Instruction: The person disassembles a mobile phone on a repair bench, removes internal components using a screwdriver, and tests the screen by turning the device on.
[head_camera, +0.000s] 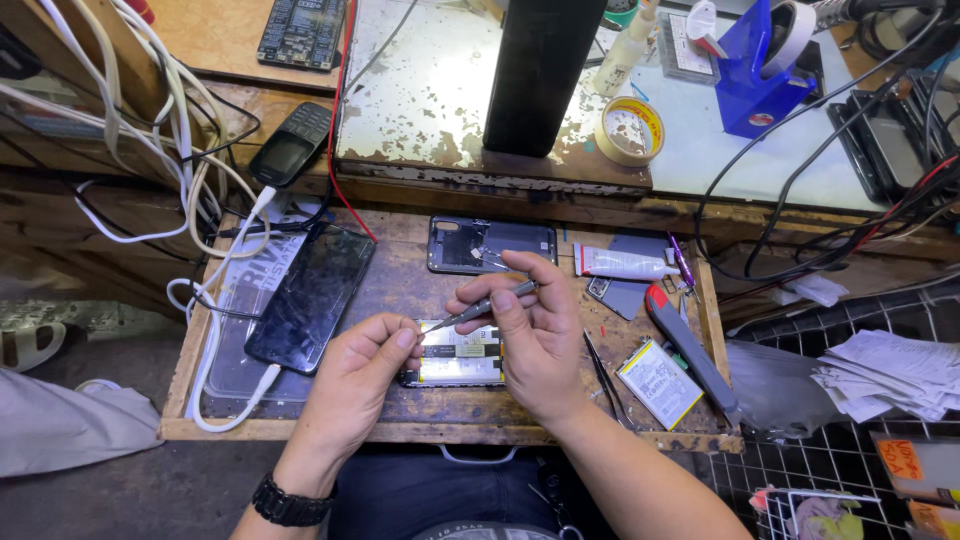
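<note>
While opened phone (455, 358) lies on wooden table (400, 285) between both hands, right hand (535, 335) fingers pinch tweezers (485, 305), tip over phone; left hand (355, 385) fingers curled, pressing phone's left edge

- A dark glossy phone screen (310, 292) lies at the wooden tray's left, on a clear plastic sleeve.
- A small keypad phone (291, 146), grey display blank, sits on the table above it.
- A white tube (622, 264) with red markings lies right of the open phone back.
- A white-labelled battery (659, 383) lies at the tray's right.
- An orange tag (901, 459) sits bottom right.
</note>
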